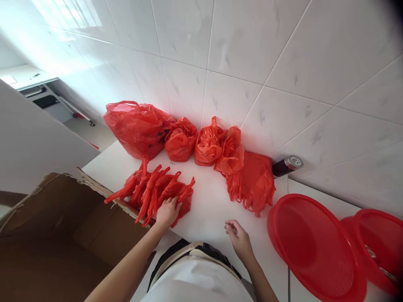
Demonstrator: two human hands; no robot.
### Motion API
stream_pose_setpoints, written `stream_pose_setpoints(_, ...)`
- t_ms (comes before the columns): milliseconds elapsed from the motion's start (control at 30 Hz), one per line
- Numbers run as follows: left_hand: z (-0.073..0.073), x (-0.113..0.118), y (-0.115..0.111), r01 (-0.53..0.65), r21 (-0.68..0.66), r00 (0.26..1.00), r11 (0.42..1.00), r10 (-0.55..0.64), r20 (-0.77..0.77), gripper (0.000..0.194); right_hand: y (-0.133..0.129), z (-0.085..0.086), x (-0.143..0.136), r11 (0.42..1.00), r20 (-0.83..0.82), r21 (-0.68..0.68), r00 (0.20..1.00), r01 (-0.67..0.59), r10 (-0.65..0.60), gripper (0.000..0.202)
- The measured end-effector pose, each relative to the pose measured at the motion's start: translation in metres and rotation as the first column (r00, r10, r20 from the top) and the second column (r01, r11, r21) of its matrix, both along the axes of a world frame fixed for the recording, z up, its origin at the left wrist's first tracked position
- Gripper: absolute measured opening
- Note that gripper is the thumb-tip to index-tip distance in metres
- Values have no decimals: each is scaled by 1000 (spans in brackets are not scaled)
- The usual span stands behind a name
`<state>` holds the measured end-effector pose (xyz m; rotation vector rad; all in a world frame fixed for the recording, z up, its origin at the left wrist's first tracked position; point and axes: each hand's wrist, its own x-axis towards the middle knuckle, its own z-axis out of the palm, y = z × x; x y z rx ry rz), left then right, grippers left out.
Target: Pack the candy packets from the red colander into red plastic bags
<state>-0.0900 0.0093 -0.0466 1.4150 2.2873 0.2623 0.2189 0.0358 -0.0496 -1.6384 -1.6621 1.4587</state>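
A row of tied red plastic bags (153,188) stands on the white tabletop, their knotted handles sticking up, beside the cardboard box. My left hand (168,213) is at the right-hand part of this row, its fingers closed on a red plastic bag (186,202). Part of the grip is hidden among the folds. Over the bare tabletop, my right hand (240,240) is held apart from the bags with its fingers loosely curled, and nothing shows in them.
An open cardboard box (59,209) is at the left. Along the tiled wall stand a large red bag (138,130), several smaller filled bags (180,142) and a stack of flat red bags (260,178). A dark flask (283,167) and red plastic baskets (310,243) are at the right.
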Motion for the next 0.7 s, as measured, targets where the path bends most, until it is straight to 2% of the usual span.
stream_pose_setpoints(167,5,12,-4,-10,51,997,999,13,-75,48,-11,-5,-12,995,38,-33,995,-93,94,35)
stream_pose_setpoints(267,11,5,-2,-62,101,984,993,78,-158,51,-15,-4,-15,993,80,-23,989,-120,121,30)
stream_pose_setpoints(367,14,-9,3,-121,49,970,991,129,-207,58,-15,0,-13,995,121,-31,987,-99,102,29)
stream_pose_setpoints(467,13,-13,8,-61,3,984,998,61,-170,58,-17,1,-6,996,147,-35,985,-82,86,31)
stream_pose_setpoints(567,8,-2,7,19,11,991,1000,-17,-136,53,-19,-2,1,996,157,-40,984,-76,81,33)
stream_pose_setpoints(700,0,8,4,-9,-27,996,1000,7,-94,54,-21,-3,2,995,166,-57,982,-83,91,33)
